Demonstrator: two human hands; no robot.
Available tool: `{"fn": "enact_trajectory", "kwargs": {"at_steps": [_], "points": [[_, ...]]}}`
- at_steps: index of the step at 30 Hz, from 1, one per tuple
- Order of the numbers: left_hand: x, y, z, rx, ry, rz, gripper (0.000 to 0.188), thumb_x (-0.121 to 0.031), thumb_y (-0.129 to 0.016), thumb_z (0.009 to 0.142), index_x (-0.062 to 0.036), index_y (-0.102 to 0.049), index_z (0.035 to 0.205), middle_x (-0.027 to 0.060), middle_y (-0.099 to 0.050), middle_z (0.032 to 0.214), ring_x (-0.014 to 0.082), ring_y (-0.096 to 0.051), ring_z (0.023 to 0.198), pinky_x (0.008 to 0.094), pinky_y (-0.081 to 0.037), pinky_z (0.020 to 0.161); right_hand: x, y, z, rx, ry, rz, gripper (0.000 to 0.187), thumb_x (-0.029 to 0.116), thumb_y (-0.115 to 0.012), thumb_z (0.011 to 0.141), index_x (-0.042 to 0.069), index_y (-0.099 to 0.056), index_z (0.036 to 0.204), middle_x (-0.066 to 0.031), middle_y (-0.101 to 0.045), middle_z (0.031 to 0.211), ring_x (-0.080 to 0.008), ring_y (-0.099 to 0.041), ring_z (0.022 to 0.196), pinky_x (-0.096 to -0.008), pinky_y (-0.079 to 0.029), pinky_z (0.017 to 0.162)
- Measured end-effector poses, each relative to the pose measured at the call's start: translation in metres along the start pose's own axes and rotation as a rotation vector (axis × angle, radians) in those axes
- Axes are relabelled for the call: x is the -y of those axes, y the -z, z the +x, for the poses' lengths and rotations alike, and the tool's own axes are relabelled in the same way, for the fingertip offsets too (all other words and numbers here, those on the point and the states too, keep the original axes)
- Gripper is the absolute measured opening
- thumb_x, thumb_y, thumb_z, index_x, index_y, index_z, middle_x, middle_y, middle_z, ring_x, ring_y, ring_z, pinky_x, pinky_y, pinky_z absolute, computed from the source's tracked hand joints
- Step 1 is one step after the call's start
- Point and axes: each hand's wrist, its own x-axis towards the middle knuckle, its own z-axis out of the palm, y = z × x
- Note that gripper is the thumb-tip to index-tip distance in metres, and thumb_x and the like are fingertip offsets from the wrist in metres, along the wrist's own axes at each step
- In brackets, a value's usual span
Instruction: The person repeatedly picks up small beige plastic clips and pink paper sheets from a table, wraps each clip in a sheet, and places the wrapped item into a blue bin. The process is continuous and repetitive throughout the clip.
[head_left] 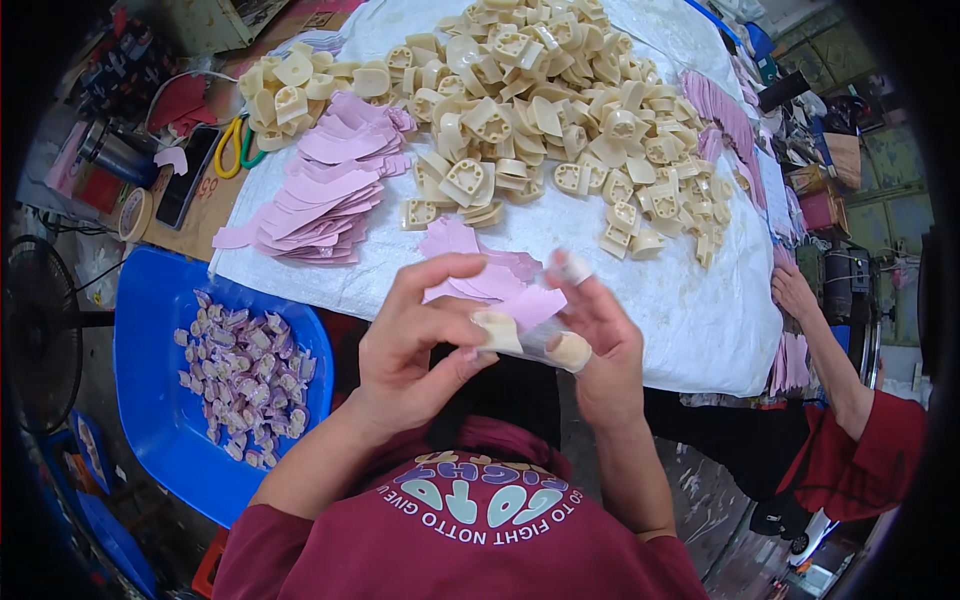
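Two hands at work above the near edge of a white-covered table, a maroon shirt and bent forearms nearest. Left hand: thumb and forefinger curled toward each other at a small pale piece, another finger raised. Blur there — cannot tell whether the piece is pinched or worn over a fingertip. Right hand: thumb and forefinger apart, both with pale coverings on the tips. A pink cutout sits between the hands; cannot tell which fingers grip it, if any.

Left of the body, lower than the tabletop: blue basin with a loose pile of small pink-and-cream pieces inside.

On the white cover, just beyond the hands, some loose pink cutouts. Farther left, a fanned stack of pink cutouts. Beyond these, a large heap of cream molded pieces — hollowed shapes, tumbled at all angles.

To the left, on brown board: tape roll, dark phone, yellow loop handle.

At the right edge, another person's hand and red sleeve; more pink strips along the far right side.
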Motion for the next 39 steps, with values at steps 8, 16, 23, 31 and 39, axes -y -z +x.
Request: {"fn": "enact_trajectory", "kwargs": {"at_steps": [8,16,23,31,39], "points": [[-0.017,0.005,0.013,0.275,-0.233,0.562,0.032,0.011,-0.067,0.07,-0.0049,-0.06,0.097,0.0173,-0.066,0.099,0.0283,-0.068,0.08,0.032,-0.056,0.065,0.006,0.0,-0.012,-0.011,-0.244,0.544,0.021,0.001,-0.06,0.089,-0.007,-0.066,0.108,-0.0131,-0.07,0.1,-0.0164,-0.065,0.095,-0.0296,-0.049,0.089],[0.0,-0.004,0.012,0.203,-0.207,0.769,0.024,0.012,-0.066,0.07,0.0005,-0.059,0.09,0.0158,-0.064,0.091,0.0284,-0.067,0.073,0.031,-0.053,0.058,0.012,-0.019,-0.003,-0.022,-0.226,0.032,0.022,0.0,-0.055,0.091,-0.008,-0.064,0.109,-0.0097,-0.068,0.102,-0.0121,-0.062,0.092,-0.026,-0.049,0.084],[0.015,-0.009,0.006,0.026,-0.035,0.598,0.019,0.012,-0.064,0.074,-0.0001,-0.06,0.089,0.0156,-0.063,0.097,0.0262,-0.066,0.078,0.0296,-0.052,0.062,-0.001,-0.024,-0.002,-0.087,-0.137,0.102,0.023,-0.005,-0.048,0.091,-0.006,-0.061,0.11,-0.0059,-0.067,0.097,-0.0096,-0.061,0.089,-0.0222,-0.047,0.078],[0.01,-0.008,0.01,0.114,-0.095,0.77,0.014,0.007,-0.064,0.077,-0.0006,-0.057,0.087,0.0156,-0.06,0.106,0.0251,-0.067,0.072,0.0326,-0.052,0.057,-0.017,-0.013,0.005,0.027,0.019,-0.315,0.028,-0.012,-0.045,0.082,-0.003,-0.063,0.102,-0.0077,-0.066,0.105,-0.014,-0.062,0.09,-0.0279,-0.05,0.083],[0.005,-0.01,0.013,-0.104,0.74,-0.317,0.011,0.005,-0.064,0.084,0.0005,-0.058,0.092,0.0077,-0.055,0.108,0.0125,-0.063,0.083,0.0253,-0.055,0.072,-0.008,0.0,0.01,0.104,-0.216,0.244,0.017,-0.005,-0.062,0.081,-0.004,-0.063,0.098,-0.013,-0.057,0.123,-0.0195,-0.056,0.111,-0.0345,-0.046,0.095]]}}
